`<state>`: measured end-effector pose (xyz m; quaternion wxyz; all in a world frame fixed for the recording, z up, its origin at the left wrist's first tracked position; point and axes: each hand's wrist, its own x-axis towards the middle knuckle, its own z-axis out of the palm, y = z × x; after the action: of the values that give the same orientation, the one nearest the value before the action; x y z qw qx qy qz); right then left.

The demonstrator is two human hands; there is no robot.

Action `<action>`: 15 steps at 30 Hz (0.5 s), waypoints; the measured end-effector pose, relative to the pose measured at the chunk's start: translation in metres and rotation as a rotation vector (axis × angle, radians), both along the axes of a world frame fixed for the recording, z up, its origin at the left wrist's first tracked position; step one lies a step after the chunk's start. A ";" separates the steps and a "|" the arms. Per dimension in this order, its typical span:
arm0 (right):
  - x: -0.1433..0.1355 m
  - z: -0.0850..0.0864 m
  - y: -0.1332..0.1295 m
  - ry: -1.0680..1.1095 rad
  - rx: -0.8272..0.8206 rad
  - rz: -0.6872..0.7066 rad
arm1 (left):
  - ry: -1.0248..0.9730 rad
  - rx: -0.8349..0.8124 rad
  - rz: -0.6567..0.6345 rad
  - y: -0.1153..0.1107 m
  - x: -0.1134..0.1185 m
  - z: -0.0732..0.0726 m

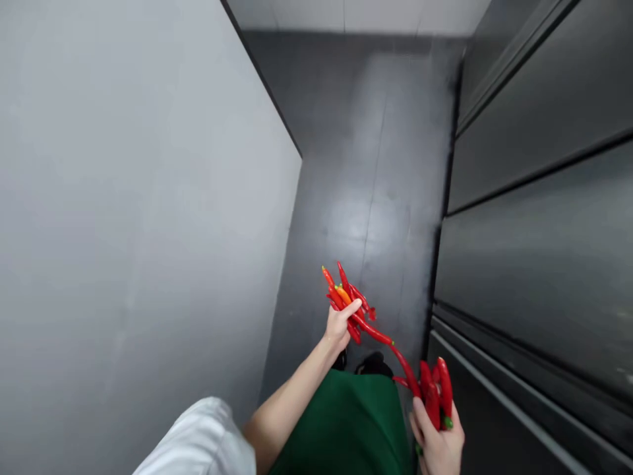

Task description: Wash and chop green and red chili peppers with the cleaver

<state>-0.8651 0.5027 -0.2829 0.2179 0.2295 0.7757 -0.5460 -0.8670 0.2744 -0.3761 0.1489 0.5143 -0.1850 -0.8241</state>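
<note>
My left hand is closed round a bunch of red chili peppers, its thumb lying across the top of them. One orange chili shows among the red ones. Lower and to the right, my right hand grips a second bunch of red chili peppers, a green stem end showing by the fingers. A long chili from each bunch reaches into the gap between the hands, and their tips seem to meet. The palms and the lower ends of both bunches are hidden.
A plain grey wall or panel rises on my left. Dark metal cabinet fronts line the right side. Between them runs a dark grey floor to a pale wall. My green apron and dark shoes are below.
</note>
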 end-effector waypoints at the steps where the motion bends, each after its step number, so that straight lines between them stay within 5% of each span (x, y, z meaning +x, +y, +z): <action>1: -0.017 0.019 -0.027 0.006 -0.034 -0.058 | 0.059 -0.018 -0.009 -0.031 -0.017 0.037; 3: -0.053 0.050 -0.079 0.027 -0.109 -0.139 | 0.144 -0.049 -0.028 -0.089 -0.053 0.096; 5: -0.092 0.069 -0.129 0.089 -0.192 -0.129 | 0.188 -0.085 -0.037 -0.141 -0.091 0.133; 11: -0.257 0.080 -0.296 0.181 -0.401 -0.062 | 0.262 -0.198 -0.071 -0.283 -0.210 0.167; 15: -0.375 0.114 -0.423 0.106 -0.596 0.105 | 0.233 -0.277 0.000 -0.380 -0.286 0.195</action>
<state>-1.2405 0.0798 -0.1692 0.2627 0.0862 0.6025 -0.7487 -1.1528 -0.1053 -0.1812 0.2388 0.3897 -0.2784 -0.8448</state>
